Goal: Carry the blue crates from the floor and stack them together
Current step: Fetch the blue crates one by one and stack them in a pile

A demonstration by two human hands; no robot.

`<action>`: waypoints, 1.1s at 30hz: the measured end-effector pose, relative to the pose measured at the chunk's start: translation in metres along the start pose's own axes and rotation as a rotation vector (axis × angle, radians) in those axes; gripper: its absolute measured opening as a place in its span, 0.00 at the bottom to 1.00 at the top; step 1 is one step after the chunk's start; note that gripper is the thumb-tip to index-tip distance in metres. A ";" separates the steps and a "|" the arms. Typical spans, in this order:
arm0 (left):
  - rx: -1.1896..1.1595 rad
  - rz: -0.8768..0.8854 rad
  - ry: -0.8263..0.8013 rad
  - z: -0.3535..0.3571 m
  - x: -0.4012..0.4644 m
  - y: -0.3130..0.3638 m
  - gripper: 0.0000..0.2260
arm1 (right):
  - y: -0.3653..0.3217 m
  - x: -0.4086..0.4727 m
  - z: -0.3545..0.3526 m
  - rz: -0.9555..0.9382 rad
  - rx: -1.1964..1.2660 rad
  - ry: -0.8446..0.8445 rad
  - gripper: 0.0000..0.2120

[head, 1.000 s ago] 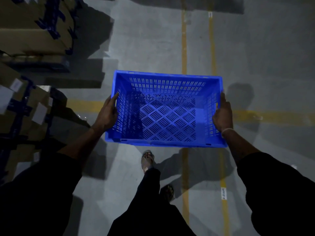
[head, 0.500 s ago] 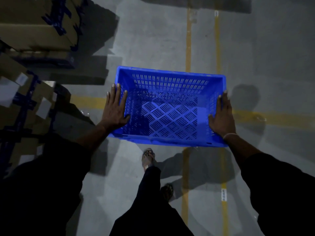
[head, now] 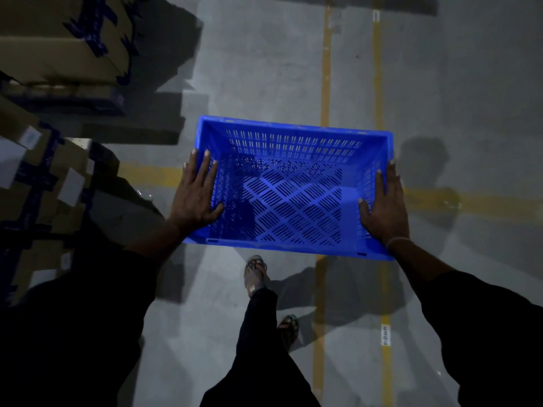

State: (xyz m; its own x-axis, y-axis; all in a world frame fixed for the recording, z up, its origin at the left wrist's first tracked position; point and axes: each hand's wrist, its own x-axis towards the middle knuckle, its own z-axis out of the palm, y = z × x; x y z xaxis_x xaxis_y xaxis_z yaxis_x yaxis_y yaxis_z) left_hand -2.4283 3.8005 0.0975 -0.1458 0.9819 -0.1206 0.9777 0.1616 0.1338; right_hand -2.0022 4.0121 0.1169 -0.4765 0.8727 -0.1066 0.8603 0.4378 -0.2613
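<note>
Head view, dim light. One blue crate (head: 289, 186) is in frame, held clear of the grey floor (head: 264, 69) in front of the person, open side up, nothing inside. Slotted walls, diamond-patterned perforated base.

Left hand (head: 195, 195): flat on the crate's left rim, fingers straight and spread, pointing away from the body, thumb hooked inward over the rim edge. Not curled round anything.

Right hand (head: 385, 205): flat along the crate's right rim, fingers straight, thumb inside the wall. A thin band sits on that wrist. Both hands press the crate from opposite short sides.

Below the crate: one sandalled foot (head: 255, 271) forward, just under the near rim; the other foot (head: 289, 327) nearer the body.

Left of the crate: stacked cardboard boxes (head: 53, 48) with dark blue printed markings and white labels (head: 70, 186); print too blurred to read.

Under and right of the crate: yellow floor lines (head: 324, 77), two running away from the person and one crossing. A small white floor tag (head: 385, 334) sits on the right line, nearer the body than the crate; its text is illegible.
</note>
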 end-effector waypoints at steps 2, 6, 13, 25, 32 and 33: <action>0.016 -0.006 0.003 0.001 0.000 -0.001 0.46 | 0.000 -0.001 0.000 -0.002 0.011 0.005 0.37; 0.029 0.011 0.024 0.005 0.000 -0.002 0.47 | 0.003 -0.001 0.003 -0.039 -0.002 0.027 0.37; 0.089 0.008 -0.012 0.004 0.002 -0.003 0.48 | 0.005 0.002 0.005 -0.044 -0.010 0.035 0.38; 0.044 -0.006 -0.103 0.001 0.004 -0.004 0.49 | 0.011 0.005 0.006 -0.066 -0.047 -0.019 0.41; -0.121 -0.028 -0.202 -0.011 0.000 -0.001 0.53 | 0.012 0.012 -0.003 0.011 -0.136 -0.249 0.48; -0.176 -0.036 -0.202 -0.015 -0.002 0.000 0.53 | 0.006 0.013 -0.008 0.045 -0.140 -0.273 0.49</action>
State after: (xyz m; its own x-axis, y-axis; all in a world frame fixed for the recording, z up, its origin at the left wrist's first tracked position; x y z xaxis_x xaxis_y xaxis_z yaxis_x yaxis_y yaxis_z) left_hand -2.4303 3.8000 0.1128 -0.1299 0.9386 -0.3195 0.9285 0.2282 0.2930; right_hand -2.0016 4.0282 0.1216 -0.4525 0.8096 -0.3738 0.8890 0.4425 -0.1179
